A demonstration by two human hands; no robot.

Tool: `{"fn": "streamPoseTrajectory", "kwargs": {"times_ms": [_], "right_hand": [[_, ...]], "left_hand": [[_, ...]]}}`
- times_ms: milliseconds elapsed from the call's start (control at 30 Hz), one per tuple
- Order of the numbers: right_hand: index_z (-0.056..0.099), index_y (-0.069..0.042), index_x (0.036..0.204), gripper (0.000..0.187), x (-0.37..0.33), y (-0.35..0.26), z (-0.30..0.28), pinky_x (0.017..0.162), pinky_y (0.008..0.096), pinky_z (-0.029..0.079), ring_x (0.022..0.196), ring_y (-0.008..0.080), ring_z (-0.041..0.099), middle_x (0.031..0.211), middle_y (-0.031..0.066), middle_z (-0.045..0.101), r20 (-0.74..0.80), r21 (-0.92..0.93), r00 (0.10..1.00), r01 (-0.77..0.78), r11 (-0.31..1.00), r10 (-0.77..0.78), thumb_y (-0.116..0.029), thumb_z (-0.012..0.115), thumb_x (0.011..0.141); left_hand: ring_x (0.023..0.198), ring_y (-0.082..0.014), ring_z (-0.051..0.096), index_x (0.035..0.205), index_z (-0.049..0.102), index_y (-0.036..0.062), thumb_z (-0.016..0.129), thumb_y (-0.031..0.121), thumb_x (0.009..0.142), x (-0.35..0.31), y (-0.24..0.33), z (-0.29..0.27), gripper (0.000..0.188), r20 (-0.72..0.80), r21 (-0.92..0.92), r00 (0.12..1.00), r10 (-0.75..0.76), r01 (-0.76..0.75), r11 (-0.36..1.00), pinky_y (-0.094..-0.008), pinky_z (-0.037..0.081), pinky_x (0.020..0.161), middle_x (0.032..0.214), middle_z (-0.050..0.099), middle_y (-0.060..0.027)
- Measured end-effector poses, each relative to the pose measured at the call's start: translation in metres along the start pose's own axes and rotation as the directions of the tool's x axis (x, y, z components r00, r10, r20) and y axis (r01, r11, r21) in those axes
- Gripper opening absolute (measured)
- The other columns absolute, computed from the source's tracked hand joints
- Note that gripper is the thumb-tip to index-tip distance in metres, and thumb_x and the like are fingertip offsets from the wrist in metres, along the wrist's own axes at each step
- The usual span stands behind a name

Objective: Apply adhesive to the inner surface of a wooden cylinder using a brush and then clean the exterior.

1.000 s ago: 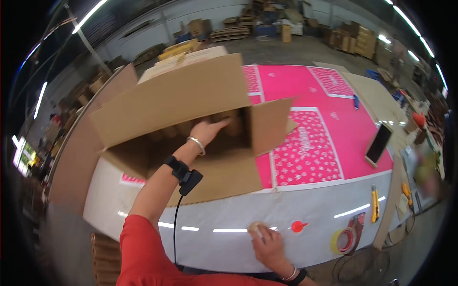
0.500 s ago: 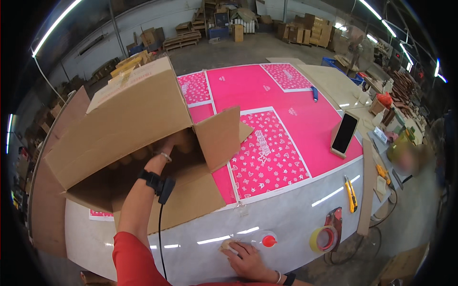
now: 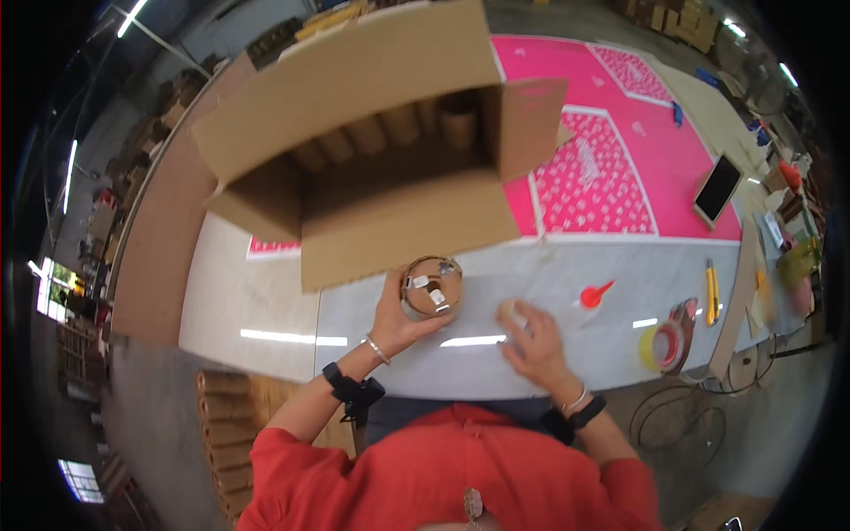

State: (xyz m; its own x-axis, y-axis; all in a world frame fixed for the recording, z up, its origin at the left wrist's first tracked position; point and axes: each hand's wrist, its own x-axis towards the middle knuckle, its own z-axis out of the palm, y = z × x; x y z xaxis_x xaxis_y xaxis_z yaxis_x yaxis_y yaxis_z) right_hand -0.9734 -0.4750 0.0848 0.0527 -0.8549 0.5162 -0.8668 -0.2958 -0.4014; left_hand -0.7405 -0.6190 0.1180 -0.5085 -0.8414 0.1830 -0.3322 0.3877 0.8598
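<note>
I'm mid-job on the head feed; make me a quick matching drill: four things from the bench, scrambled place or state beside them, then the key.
Things:
1. Round brown piece
2. Phone
3. Utility knife
4. Cardboard box

Places and states:
A. Yellow, lying on the table
B. Open, brown tubes inside
C. Held in the left hand
D. Dark-screened, propped up at a slant

Pairs: 1-C, 2-D, 3-A, 4-B

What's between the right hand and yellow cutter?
From the right hand to the cutter, the head view shows a red-tipped bottle, then a tape roll and dark red tool.
</note>
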Motion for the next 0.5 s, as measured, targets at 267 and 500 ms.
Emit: {"fn": "streamPoseTrajectory", "kwargs": {"times_ms": [267,500], "right_hand": [[0.063,-0.006,0.084,0.012,0.051,-0.053,-0.014,0.065,0.0375,0.044,0.075,0.0280,0.059,0.079,0.0103,0.062,-0.085,0.055,0.989,-0.115,0.992,0.120,-0.018,0.065,0.081],[0.059,-0.003,0.068,0.030,0.097,-0.077,0.000,0.051,0.0412,0.043,0.054,0.0339,0.058,0.057,0.0143,0.058,0.206,0.155,0.899,-0.419,0.895,0.386,-0.028,0.060,0.085]], "left_hand": [[0.117,-0.0318,0.049,0.135,0.031,-0.0021,0.081,0.039,0.065,-0.032,0.005,-0.027,0.096,0.050,0.031,0.998,0.035,-0.036,0.999,-0.0379,0.041,0.098,0.126,0.046,-0.0188],[0.063,-0.0280,0.060,0.068,0.060,0.0019,0.062,0.040,0.083,-0.012,0.030,-0.055,0.042,0.009,0.239,0.994,-0.107,0.102,0.966,-0.0363,0.045,0.056,0.066,0.061,-0.0123]]}}
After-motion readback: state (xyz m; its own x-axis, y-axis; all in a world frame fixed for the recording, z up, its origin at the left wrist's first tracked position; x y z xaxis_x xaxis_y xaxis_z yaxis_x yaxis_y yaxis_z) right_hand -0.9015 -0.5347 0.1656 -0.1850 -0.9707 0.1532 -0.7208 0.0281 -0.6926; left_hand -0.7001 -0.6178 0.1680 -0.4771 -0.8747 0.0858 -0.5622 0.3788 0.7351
